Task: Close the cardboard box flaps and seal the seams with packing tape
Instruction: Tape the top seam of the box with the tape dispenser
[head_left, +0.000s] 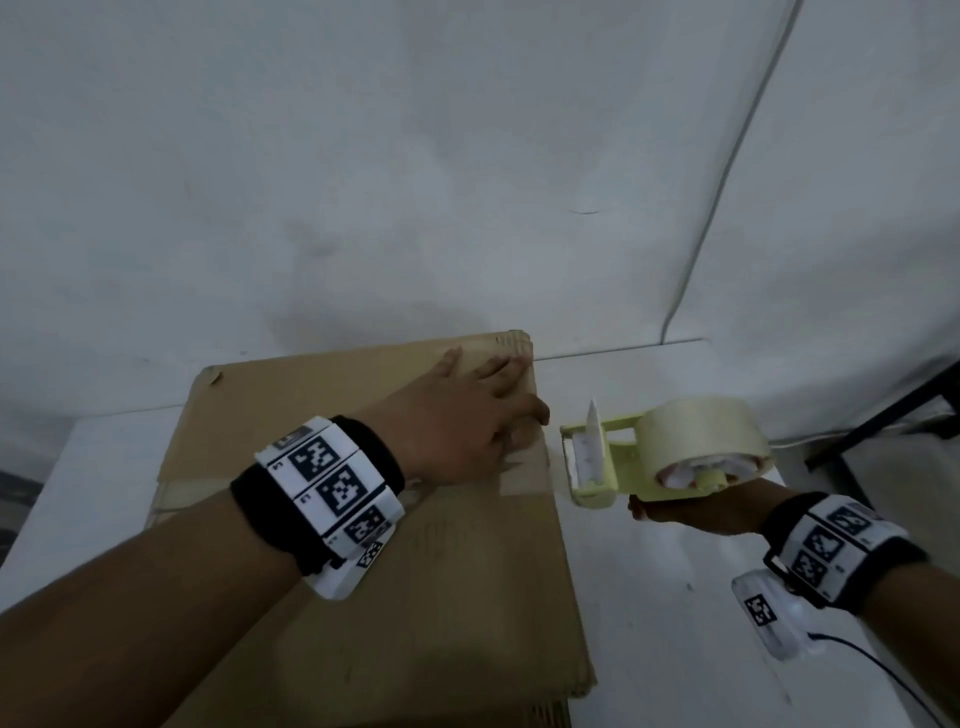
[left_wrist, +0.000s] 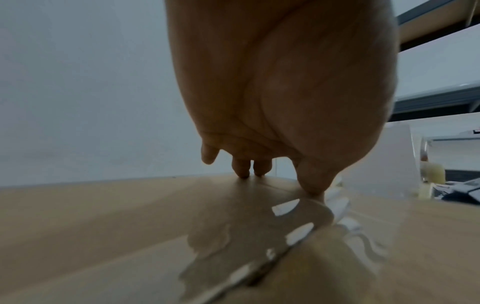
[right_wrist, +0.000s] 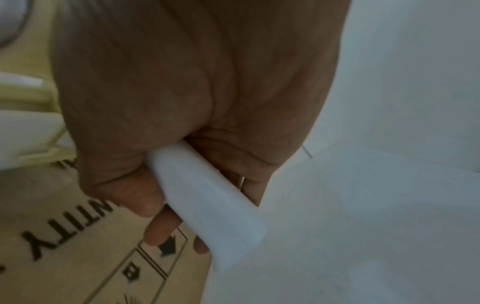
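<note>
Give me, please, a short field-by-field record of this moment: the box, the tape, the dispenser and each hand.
cardboard box: on the white table, top flaps closed
tape strip: clear, lying across the centre seam, wrinkled in the left wrist view
left hand: fingers straight, pressing the box top by its right edge
right hand: grips the white handle
tape dispenser: yellow-green, held just right of the box, off the tape
cable: runs down the wall

Brown cardboard box (head_left: 363, 571), pale yellow-green tape dispenser (head_left: 613, 457), white table (head_left: 649, 597)
</note>
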